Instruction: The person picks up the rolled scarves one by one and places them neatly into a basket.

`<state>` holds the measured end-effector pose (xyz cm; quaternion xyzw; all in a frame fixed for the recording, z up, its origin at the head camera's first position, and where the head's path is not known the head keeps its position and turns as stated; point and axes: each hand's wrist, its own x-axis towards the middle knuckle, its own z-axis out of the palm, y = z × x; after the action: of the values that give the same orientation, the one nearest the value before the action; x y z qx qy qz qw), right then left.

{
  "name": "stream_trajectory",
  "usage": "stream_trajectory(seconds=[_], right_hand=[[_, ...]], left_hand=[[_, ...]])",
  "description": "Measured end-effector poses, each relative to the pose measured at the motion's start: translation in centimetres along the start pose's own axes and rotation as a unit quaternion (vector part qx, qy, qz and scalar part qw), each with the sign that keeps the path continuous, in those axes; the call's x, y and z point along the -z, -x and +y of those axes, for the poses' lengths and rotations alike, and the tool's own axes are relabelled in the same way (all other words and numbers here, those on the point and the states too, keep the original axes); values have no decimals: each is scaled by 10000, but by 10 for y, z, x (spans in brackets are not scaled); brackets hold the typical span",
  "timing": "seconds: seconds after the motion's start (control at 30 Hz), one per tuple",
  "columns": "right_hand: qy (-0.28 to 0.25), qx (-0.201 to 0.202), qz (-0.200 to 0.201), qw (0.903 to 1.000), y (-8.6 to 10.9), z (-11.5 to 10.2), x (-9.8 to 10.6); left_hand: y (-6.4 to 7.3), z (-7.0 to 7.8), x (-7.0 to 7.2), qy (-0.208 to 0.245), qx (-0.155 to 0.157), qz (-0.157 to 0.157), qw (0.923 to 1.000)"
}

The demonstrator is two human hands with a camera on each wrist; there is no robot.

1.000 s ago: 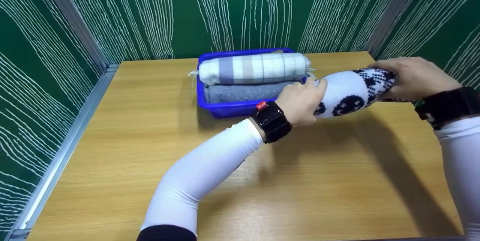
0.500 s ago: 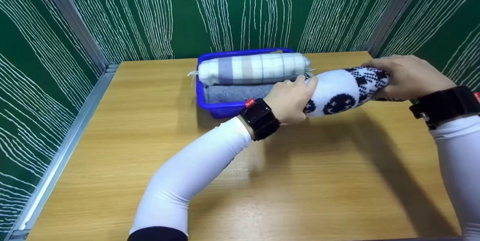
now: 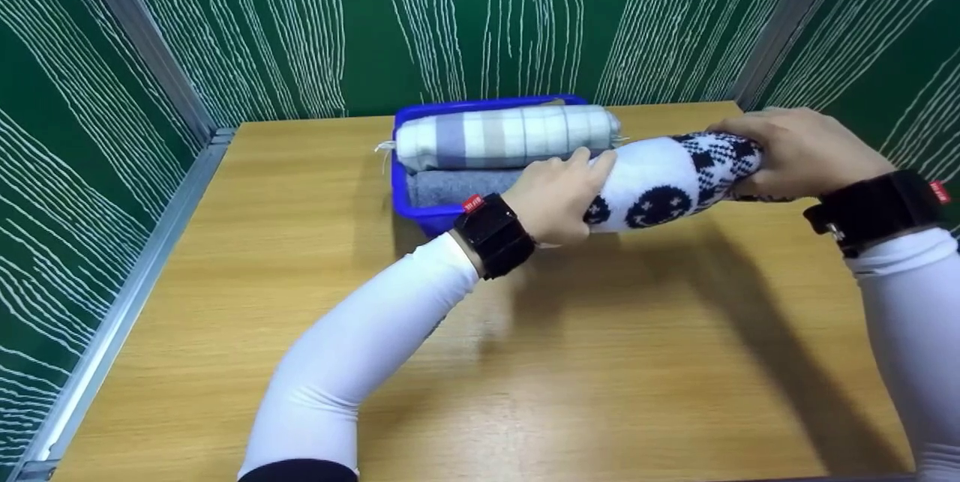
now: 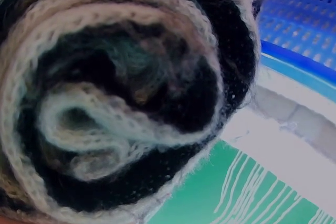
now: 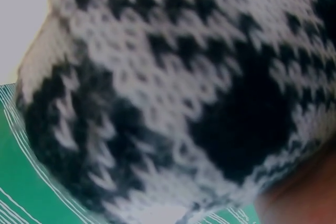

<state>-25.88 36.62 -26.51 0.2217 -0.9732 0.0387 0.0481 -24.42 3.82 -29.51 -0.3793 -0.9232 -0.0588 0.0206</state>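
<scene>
A rolled-up black-and-white knit (image 3: pixel 645 182) is held in the air between both hands, in front of the basket's right end. My left hand (image 3: pixel 559 197) grips its left end, fingers over the top. At the other end, my right hand (image 3: pixel 806 148) holds the patterned part. The spiral end of the roll (image 4: pixel 126 103) fills most of the left wrist view. Close up in the right wrist view is the patterned knit surface (image 5: pixel 157 87). Just behind the left hand stands a blue plastic basket (image 3: pixel 420 216), holding a plaid fringed roll (image 3: pixel 510 136) and a grey roll (image 3: pixel 465 187).
The basket stands on a wooden table (image 3: pixel 225 279), near its back edge. Green panels with white streaks (image 3: pixel 510 25) rise at the back and both sides, joined by grey metal posts (image 3: pixel 142 25).
Both hands have moved left with the rolled knit, bringing its left end over the right part of the basket in view. The basket and the rolls in it have stayed put.
</scene>
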Motion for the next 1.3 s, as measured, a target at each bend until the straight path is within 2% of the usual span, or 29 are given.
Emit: stream_trajectory(seconds=[0.53, 0.7, 0.97, 1.3], right_hand=[[-84, 204, 74, 9997, -4, -16, -4], [-35, 349, 166, 9992, -2, -20, -4], [49, 468, 200, 9987, -5, -29, -6], [5, 670, 411, 9969, -10, -41, -9]], left_hand=[[11, -20, 7, 57, -15, -157, 9999], [16, -26, 8, 34, -104, -221, 9997], [24, -34, 11, 84, -56, -286, 9995], [35, -47, 15, 186, -77, -249, 9995]])
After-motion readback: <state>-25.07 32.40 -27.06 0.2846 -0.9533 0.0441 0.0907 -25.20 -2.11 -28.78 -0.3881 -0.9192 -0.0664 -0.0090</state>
